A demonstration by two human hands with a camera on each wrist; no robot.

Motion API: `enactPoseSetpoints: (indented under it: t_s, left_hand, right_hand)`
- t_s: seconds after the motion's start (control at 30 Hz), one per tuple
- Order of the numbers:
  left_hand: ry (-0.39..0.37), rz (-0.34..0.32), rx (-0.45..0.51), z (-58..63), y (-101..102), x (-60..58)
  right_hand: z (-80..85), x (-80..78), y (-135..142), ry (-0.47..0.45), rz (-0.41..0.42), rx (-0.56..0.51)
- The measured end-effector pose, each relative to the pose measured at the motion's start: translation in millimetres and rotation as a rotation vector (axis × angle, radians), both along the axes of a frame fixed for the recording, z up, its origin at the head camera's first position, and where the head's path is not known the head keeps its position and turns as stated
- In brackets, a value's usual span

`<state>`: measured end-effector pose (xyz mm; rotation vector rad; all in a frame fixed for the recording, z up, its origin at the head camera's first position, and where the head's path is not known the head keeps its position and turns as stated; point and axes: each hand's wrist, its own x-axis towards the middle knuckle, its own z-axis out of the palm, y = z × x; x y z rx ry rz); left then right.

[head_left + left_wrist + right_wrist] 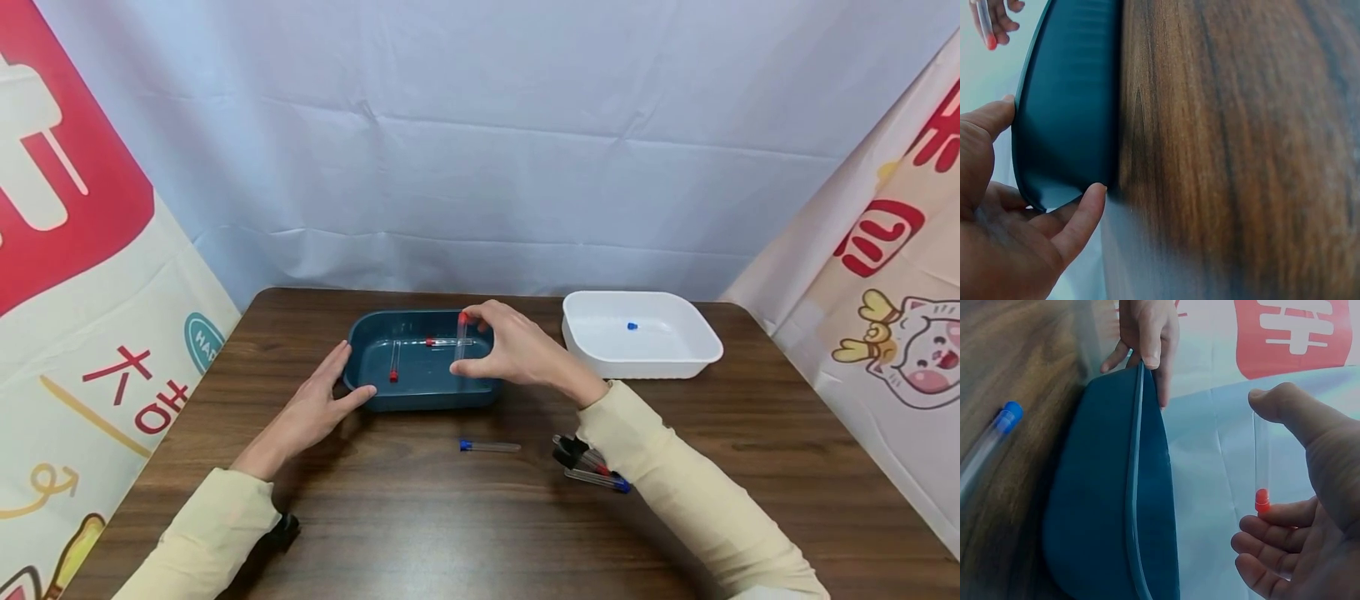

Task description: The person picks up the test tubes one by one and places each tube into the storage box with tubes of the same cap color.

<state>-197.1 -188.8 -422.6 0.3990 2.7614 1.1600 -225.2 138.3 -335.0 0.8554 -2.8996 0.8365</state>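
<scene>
Over the right part of a dark teal basin [420, 402], my right hand [517, 342] pinches a clear tube with a red cap [1262, 453] by its two ends. The thumb presses the tube's bottom and the index finger its cap, so it stands roughly upright in the head view. My left hand [318, 404] holds the basin's left end, thumb at the rim and fingers round the outside, as the left wrist view shows. Inside the basin lie two more red-capped tubes, one lengthwise [395, 360] at the left and one crosswise [442, 342] farther back.
A white basin [637, 369] with a blue-capped piece [632, 327] in it stands at the back right. One blue-capped tube [491, 447] lies in front of the teal basin. Several tubes [592, 477] lie in a pile, partly hidden under my right forearm, on the wooden table [405, 517].
</scene>
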Motion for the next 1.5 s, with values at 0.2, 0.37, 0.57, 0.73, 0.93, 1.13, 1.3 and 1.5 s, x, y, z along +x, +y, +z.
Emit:
enactPoseSetpoints:
  t_s: [0.2,0.37,0.57,0.73,0.93,1.13,1.3,1.5]
  left_hand:
    - [-0.006,0.003,0.004,1.0,0.0,0.3]
    - [-0.003,0.003,0.005,2.0,0.2,-0.2]
    - [0.003,0.007,-0.003,2.6,0.2,-1.1]
    - [0.0,0.014,-0.007,2.7,0.4,-1.5]
    - [-0.007,0.018,-0.004,2.4,1.0,-1.3]
    - [-0.005,0.02,0.001,2.1,1.4,0.1]
    - [-0.012,0.024,0.0,1.0,1.3,1.3]
    - [-0.011,0.02,0.005,0.6,1.3,1.4]
  right_hand:
    - [-3.1,-10.1,-9.1,-0.004,0.023,-0.004]
    - [-5.4,-17.5,-16.2,0.004,0.032,0.013]
    - [-7.2,-25.4,-23.1,0.002,0.045,0.025]
    - [-11.3,-31.6,-30.3,0.002,0.054,0.025]
    - [-20.8,-39.5,-39.7,0.007,0.069,0.036]
    - [-32.3,-46.8,-46.8,-0.022,0.085,0.038]
    - [-39.4,-49.4,-51.8,-0.046,0.089,0.062]
    - [-43.1,-51.8,-60.2,-0.048,0.09,0.094]
